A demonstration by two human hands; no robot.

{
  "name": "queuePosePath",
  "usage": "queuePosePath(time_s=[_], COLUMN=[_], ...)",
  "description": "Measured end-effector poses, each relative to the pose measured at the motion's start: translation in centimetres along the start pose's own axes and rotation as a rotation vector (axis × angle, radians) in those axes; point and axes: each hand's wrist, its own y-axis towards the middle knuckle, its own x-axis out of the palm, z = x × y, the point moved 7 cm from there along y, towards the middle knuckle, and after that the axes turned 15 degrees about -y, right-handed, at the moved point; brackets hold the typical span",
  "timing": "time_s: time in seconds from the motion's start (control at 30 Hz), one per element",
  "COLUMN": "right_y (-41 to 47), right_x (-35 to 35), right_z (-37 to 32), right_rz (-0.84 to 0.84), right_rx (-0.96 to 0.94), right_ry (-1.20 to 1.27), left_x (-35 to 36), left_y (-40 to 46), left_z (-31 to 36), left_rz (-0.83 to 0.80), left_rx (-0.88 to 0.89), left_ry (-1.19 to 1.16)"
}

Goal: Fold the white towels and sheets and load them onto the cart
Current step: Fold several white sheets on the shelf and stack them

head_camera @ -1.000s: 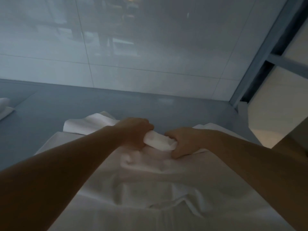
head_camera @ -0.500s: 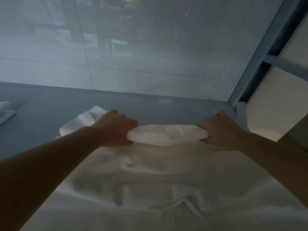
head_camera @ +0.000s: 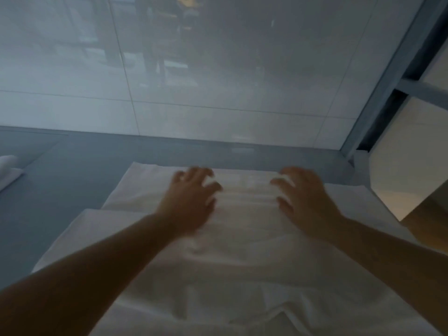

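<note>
White sheet (head_camera: pixel 242 251) stretches lengthwise away under both spread hands.

A grey-blue table (head_camera: pixel 101 161) runs across the view and meets a glossy wall of large pale tiles (head_camera: pixel 218 69), whose thin seams cross it and whose sheen carries dim, blurred reflections. At the right a grey metal frame (head_camera: pixel 388 76) slants up along the wall's edge, with cream-coloured panels (head_camera: pixel 412 163) just beside it.
</note>
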Motion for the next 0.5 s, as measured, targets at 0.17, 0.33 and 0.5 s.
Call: queuePosePath(time_s=[0.17, 0.33, 0.5], right_y=[0.7, 0.5, -1.3], right_x=[6.6, 10.1, 9.7], right_z=[-5.1, 2.1, 5.4], right_rz=[-0.49, -0.571, -0.646], right_rx=[-0.195, 0.178, 0.444], right_ry=[0.247, 0.067, 0.011], left_x=[8.7, 7.5, 5.4], left_y=[0.4, 1.4, 0.8], left_z=[-0.5, -6.4, -9.0], left_rz=[-0.584, -0.446, -0.321], left_rx=[-0.181, -0.369, -0.626], left_ry=[-0.053, 0.022, 0.075])
